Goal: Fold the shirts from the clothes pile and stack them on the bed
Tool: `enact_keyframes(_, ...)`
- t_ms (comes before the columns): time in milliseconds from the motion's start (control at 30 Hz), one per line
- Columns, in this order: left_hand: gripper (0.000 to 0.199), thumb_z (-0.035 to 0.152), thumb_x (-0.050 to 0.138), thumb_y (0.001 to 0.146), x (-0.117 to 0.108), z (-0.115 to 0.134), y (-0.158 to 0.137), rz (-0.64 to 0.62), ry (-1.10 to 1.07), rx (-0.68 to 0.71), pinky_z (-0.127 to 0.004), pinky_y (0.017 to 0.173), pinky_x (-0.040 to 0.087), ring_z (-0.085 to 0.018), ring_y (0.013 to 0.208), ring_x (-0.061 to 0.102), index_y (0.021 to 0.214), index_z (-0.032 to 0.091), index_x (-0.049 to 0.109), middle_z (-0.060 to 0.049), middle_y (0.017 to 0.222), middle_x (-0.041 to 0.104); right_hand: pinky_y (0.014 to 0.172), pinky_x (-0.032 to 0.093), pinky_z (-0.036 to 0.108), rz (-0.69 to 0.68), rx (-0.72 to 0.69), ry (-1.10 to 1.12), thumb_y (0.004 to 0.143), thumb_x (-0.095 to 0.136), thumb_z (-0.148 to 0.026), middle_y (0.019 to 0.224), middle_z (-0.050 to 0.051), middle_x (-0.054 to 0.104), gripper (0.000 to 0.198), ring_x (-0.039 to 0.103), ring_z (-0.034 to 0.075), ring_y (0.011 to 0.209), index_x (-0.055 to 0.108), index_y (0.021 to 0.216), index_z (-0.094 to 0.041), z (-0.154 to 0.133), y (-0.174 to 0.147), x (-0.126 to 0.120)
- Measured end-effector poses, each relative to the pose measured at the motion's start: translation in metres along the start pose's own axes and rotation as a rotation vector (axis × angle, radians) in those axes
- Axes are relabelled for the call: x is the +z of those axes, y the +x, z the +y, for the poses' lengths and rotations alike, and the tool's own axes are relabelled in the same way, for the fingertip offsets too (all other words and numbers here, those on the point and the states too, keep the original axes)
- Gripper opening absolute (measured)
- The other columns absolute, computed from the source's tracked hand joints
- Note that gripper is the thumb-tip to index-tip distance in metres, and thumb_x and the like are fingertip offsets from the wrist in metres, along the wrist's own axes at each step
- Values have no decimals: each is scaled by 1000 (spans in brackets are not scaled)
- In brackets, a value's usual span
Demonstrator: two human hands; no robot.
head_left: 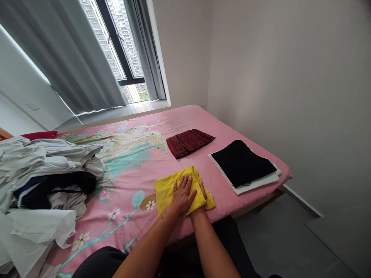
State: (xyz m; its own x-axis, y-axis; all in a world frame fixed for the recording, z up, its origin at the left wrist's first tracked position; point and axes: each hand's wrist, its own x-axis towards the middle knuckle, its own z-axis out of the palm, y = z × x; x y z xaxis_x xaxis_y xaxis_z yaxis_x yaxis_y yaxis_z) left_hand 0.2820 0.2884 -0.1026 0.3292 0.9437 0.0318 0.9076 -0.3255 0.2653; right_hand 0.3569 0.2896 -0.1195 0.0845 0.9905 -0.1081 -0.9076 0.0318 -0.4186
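A folded yellow shirt [166, 185] lies on the near edge of the bed, in front of me. My left hand [183, 193] rests flat on top of it with the fingers stretched out. Under the shirt's upper layer, at its right side, is my right hand [202, 190]; the cloth hides most of it, and only some outstretched finger shows past the fold. Beyond the shirt lies a folded red plaid piece of clothing [189, 143]. To the right, a folded black garment [242, 164] sits on top of folded white clothes [257, 185].
A heap of white, grey and black clothes [52, 162] covers the bed's left side. The pink flowered bedsheet [127, 193] spreads beneath everything. Walls [261, 77] stand behind and to the right, with a window [127, 42] and grey curtains [58, 50] at the far left.
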Motion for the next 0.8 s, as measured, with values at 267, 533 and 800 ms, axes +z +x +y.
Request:
enact_keyframes(267,59,47,28,91,-2,5,0,-11,-46,-14,-49,114,4,-20,141,12,145,23,24,-3,153,17,100,39,44,-188,48,-518,84,7,-60,128,11,55,74,49,24,121,46,133,-21,-9,1,0)
enact_keyframes(533,51,28,29,91,-24,-22,-29,63,25,-79,-46,115,8,-20,141,16,140,17,34,-6,151,25,105,35,40,-17,-99,-707,90,17,-54,142,12,38,63,41,19,128,36,138,-18,-90,9,-22)
enact_keyframes(800,52,12,33,86,-22,-40,-62,91,144,-25,-41,115,14,-21,140,17,136,13,41,-10,149,30,112,22,39,-454,-283,-1554,91,32,-44,135,9,48,49,36,20,130,52,127,-17,-53,-6,28)
